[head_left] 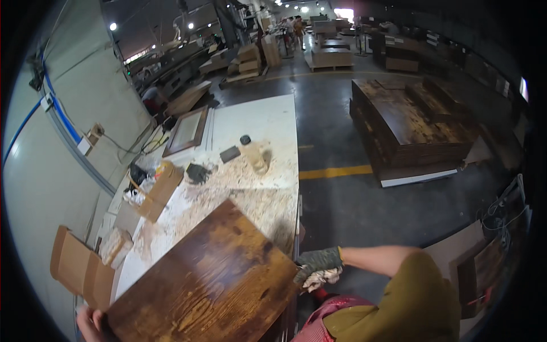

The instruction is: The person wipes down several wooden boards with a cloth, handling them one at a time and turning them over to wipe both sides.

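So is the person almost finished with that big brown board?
Hard to say. Done already, it seems: the dark wooden panel looks stained, and sawdust covers the white workbench. In hand: the bare left hand grips the panel's near corner while the gloved right hand, with a rag, holds its right edge. Left: I can't tell; a stack of similar dark panels sits on the floor.

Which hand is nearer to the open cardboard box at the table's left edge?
The left hand, bare, grips the dark wooden panel at its lower left corner, just below the cardboard box. The gloved right hand holds the panel's opposite right edge, far across it.
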The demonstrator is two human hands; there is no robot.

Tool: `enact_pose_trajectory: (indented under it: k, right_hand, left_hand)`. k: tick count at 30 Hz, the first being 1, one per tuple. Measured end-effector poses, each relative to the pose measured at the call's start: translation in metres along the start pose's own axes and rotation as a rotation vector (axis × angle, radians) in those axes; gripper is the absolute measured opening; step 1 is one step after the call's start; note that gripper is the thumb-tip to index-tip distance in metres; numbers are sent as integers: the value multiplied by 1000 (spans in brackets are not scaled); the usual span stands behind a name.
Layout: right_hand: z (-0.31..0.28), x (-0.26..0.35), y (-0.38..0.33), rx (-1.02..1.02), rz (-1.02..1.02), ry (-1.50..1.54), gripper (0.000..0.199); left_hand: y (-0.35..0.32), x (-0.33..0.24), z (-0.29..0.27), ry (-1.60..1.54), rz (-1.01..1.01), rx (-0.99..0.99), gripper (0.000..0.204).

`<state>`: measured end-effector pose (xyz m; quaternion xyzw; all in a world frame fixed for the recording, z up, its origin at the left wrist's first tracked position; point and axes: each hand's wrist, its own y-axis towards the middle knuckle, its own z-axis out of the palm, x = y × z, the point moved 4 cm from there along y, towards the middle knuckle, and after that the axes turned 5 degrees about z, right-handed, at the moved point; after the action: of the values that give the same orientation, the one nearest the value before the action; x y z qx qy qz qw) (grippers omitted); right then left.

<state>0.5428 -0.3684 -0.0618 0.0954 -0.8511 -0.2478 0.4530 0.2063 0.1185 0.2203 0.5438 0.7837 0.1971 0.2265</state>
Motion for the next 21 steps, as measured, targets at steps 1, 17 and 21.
enact_pose_trajectory:
  k: [1,17,21]
  right_hand:
    - [-3,-15,-27,27,241,160,32]
    - [-36,-8,-149,-299,814,85,52]
    - [-25,-9,-148,-307,732,-122,47]
  left_hand:
    - [49,-59,14,-99,66,-34,12]
    - [351,-290,373,-120,457,381,39]
    - [333,-285,458,-119,445,466,36]
